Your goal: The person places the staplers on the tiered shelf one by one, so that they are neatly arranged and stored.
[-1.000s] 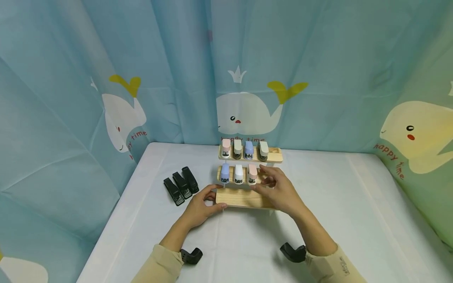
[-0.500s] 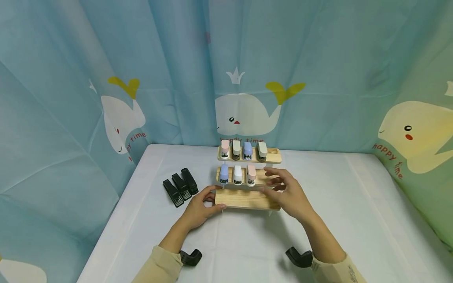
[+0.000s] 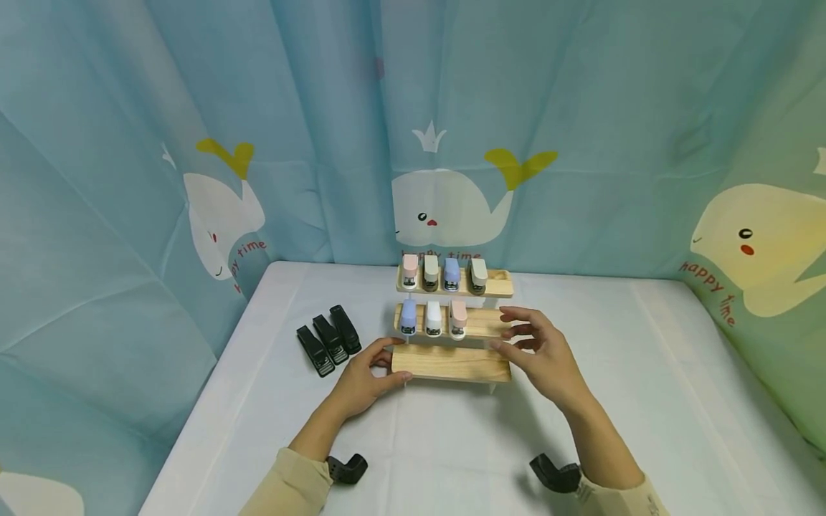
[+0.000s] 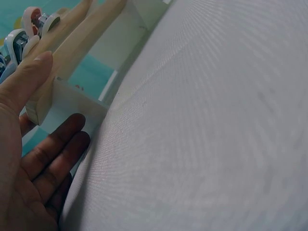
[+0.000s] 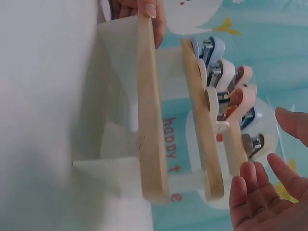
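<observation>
A three-tier wooden display rack (image 3: 452,362) stands on the table. My left hand (image 3: 363,380) grips the left end of its lowest tier; in the left wrist view the thumb (image 4: 33,74) lies on the wood, other fingers beside the clear support. The top tier carries a row of mini staplers: pink (image 3: 409,271), grey-green, blue and another grey-green. On the middle tier sit a blue mini stapler (image 3: 409,317), a white one (image 3: 434,319) and a pink one (image 3: 457,319). My right hand (image 3: 545,355), fingers loosely spread and holding nothing, is by the rack's right end.
Three black staplers (image 3: 329,340) lie side by side left of the rack. A white cloth (image 3: 645,401) covers the table. Behind and at the sides hangs a blue curtain (image 3: 323,107) with whale prints.
My right hand has moved right, away from the pink mini stapler on the middle tier, toward the rack's right end. The left hand has stayed on the lowest tier.
</observation>
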A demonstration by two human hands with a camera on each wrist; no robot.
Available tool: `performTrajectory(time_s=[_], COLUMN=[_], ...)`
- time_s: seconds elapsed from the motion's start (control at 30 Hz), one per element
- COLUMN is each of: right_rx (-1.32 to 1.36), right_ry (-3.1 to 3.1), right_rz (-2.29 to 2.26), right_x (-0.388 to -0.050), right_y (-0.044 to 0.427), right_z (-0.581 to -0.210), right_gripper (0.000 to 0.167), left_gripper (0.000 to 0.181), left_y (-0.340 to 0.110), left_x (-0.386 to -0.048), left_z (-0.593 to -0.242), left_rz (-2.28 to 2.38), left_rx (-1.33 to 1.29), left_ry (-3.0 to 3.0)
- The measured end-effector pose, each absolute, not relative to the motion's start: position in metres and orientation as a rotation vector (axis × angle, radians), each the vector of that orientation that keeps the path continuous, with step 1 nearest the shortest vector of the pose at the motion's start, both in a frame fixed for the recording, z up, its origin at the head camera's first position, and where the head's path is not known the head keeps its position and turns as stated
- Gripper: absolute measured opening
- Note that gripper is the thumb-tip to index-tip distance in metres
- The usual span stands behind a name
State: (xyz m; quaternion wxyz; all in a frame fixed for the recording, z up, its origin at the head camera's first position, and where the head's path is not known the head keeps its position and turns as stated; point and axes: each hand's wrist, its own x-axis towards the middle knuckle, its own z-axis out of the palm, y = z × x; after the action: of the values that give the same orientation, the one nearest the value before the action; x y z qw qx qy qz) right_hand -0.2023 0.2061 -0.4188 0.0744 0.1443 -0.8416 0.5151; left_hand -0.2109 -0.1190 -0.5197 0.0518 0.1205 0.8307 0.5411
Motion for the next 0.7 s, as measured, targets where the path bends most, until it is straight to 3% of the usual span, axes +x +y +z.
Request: performTrajectory(time_s=[0.7], right_rx=[0.292], right_ry=[-2.528], right_rz=[1.617], right_x=[-0.199], right_y=[0.231], right_z=[-0.436], right_gripper=[0.055], left_gripper=[0.061], left_y=[-0.121], left_x=[-0.212], left_z=[-0.521], left_rz=[1.644], left_rx=[0.364], left_ry=[2.529])
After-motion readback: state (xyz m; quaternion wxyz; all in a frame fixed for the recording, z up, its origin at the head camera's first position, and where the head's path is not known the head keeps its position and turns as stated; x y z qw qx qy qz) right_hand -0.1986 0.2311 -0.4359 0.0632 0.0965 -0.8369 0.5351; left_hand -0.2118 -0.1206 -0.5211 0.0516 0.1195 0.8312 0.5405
